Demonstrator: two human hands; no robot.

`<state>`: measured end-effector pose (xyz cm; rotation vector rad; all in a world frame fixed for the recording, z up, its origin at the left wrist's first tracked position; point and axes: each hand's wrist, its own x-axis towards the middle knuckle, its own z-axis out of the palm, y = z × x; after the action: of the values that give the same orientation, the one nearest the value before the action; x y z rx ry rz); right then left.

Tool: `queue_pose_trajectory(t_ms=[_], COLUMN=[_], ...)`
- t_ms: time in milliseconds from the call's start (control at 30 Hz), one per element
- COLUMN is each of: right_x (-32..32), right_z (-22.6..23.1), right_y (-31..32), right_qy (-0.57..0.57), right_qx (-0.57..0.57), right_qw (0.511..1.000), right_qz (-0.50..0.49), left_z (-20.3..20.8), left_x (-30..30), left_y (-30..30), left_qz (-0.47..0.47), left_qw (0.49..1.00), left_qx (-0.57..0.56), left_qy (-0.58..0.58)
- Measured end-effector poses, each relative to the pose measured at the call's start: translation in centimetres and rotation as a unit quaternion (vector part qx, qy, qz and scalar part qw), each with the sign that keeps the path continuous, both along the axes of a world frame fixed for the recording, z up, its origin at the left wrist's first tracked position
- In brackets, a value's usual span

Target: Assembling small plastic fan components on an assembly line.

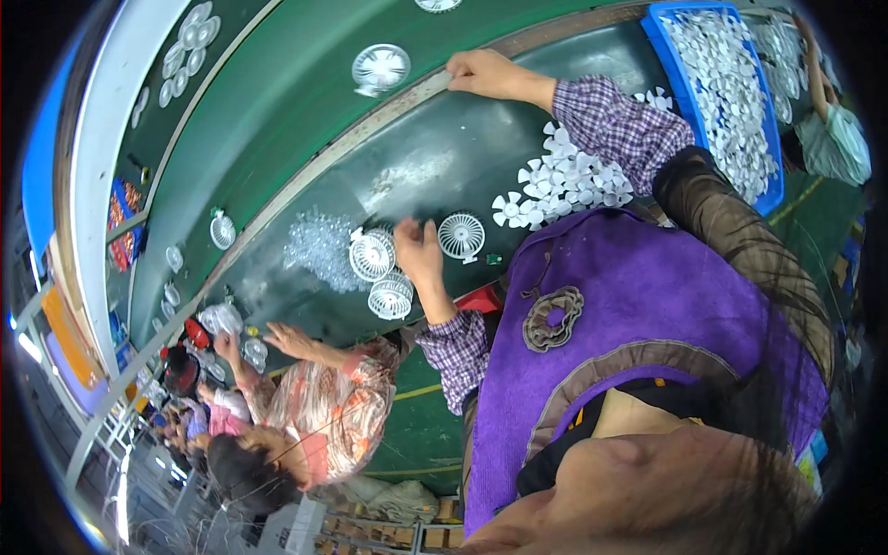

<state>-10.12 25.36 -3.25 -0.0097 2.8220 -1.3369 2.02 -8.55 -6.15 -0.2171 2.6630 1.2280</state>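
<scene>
My left hand [419, 248] is over the dark green worktable [472, 139], fingers a little apart with nothing seen in them. It is between a round white slotted fan housing [461, 236] and another white fan housing [373, 254]. A third fan housing [390, 296] leans against the second one. Farther off, my right hand [486, 74] rests at the rail [407, 106] beside the green conveyor belt, its fingers curled in. Whatever they may hold is hidden. On the belt to its left lies a white fan housing [381, 67]. White fan blades [569, 180] are heaped below my right forearm.
A pile of small clear parts [324, 250] lies left of the housings. At the right stands a blue crate [772, 185] full of white fan blades. A co-worker [314, 398] reaches over the table at the left; another person's arm [819, 92] shows far right.
</scene>
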Motion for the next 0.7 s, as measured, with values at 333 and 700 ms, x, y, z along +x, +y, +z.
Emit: queue_pose_trajectory(t_ms=[333,700], right_x=[16.8,16.4], right_z=[-0.4,-1.4], right_y=[6.5,3.0], right_qy=[-0.026,-0.163], right_qx=[0.213,0.329], right_qw=[0.977,0.929], right_qz=[0.013,0.042], left_z=[-2.9,5.3], left_x=[2.4,1.1], left_y=[1.5,5.5], left_qz=[-0.002,0.087], left_qw=[0.992,0.799], left_qx=[0.051,0.55], left_qy=[-0.113,-0.227])
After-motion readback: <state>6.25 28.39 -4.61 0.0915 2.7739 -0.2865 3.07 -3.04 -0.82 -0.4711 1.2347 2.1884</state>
